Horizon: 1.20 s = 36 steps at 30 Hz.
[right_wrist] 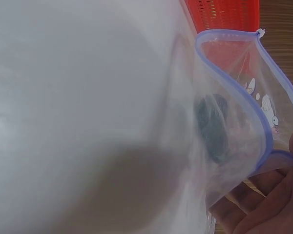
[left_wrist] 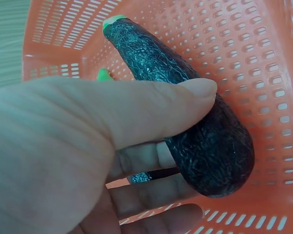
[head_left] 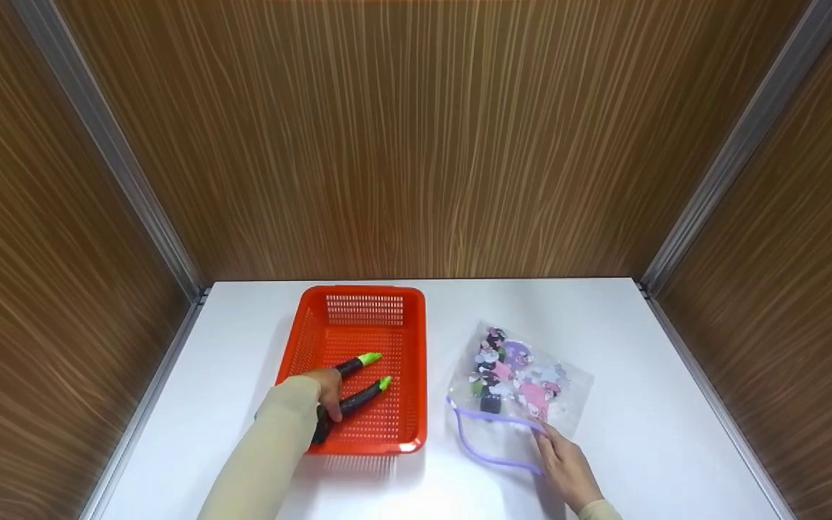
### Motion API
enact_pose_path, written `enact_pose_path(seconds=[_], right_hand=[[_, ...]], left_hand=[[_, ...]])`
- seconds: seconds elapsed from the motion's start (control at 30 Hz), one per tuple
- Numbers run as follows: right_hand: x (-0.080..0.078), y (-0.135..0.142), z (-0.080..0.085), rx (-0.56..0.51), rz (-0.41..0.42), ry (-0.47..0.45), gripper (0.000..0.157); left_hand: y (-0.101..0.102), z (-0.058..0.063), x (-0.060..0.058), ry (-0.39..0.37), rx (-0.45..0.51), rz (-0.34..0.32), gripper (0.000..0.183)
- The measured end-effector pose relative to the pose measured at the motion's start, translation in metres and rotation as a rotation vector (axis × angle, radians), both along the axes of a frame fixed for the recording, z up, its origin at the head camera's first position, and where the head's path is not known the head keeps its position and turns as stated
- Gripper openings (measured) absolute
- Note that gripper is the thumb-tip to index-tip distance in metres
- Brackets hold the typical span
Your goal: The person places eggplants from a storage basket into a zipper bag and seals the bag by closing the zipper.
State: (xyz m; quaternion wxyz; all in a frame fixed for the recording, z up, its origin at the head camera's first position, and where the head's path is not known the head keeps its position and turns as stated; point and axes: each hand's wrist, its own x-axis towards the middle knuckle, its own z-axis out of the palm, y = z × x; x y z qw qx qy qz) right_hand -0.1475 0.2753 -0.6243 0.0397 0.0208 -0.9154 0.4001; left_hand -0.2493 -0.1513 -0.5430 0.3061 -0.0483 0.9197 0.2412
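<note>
So my left hand [head_left: 328,390] is down inside the red basket [head_left: 420,375], with walls all round, so straight up is the easy way out. The second eggplant [head_left: 349,367] lies right beside the eggplant [head_left: 363,399] I'm gripping, which crowds the far side of my fingers; past both there's mesh floor to spare. Between basket and bag [head_left: 571,379] runs a strip of white table [head_left: 438,325] I could slide a hand along. The bag's mouth gapes, purple zip edges [head_left: 488,416] apart, but my right hand [head_left: 568,466] takes up its right end. Wood panel [head_left: 416,144] blocks the back.
</note>
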Motion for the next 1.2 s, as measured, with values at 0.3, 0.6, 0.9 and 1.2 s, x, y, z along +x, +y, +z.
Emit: enact_pose_path(seconds=[0.3,0.6,0.9,1.2], right_hand=[[0.001,0.001,0.000,-0.015,0.015,-0.005,0.045],[0.002,-0.001,0.001,-0.013,0.004,-0.010,0.044],[0.002,-0.002,0.001,-0.001,-0.008,0.006,0.044],[0.001,-0.001,0.002,-0.021,0.019,-0.036,0.044]], left_hand=[[-0.002,-0.013,-0.006,0.078,-0.031,-0.132,0.022],[-0.005,-0.007,-0.002,0.214,-0.020,-0.218,0.024],[-0.009,0.000,0.001,0.276,0.033,-0.227,0.029],[-0.011,0.005,0.005,0.360,0.098,-0.242,0.030]])
